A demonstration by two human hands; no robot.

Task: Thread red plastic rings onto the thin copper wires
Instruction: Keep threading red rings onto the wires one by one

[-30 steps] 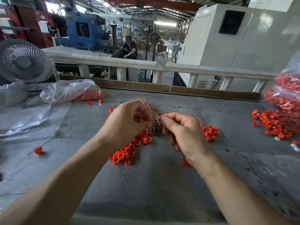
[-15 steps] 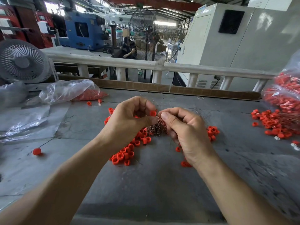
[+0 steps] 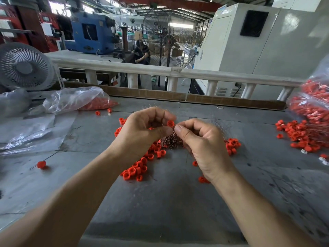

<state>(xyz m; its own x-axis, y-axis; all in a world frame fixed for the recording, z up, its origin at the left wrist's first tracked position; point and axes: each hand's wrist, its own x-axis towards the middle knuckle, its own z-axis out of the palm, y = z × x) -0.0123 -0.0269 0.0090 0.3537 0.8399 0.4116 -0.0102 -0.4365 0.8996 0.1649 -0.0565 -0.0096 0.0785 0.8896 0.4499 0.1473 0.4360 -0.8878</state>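
Grey worktable, factory hall behind rail. Left hand pinches red ring; right hand pinches wire, copper wires bundled beneath. Loose rings scattered on table.

I see bright daylight from far windows, soft shadows, wide-angle bending at edges, bag blurred.

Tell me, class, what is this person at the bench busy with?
A person is threading rings onto wire. The left hand pinches one red ring while the right hand pinches a thin wire at its opening. A bundle of copper wires and loose rings lie on the grey table beneath.
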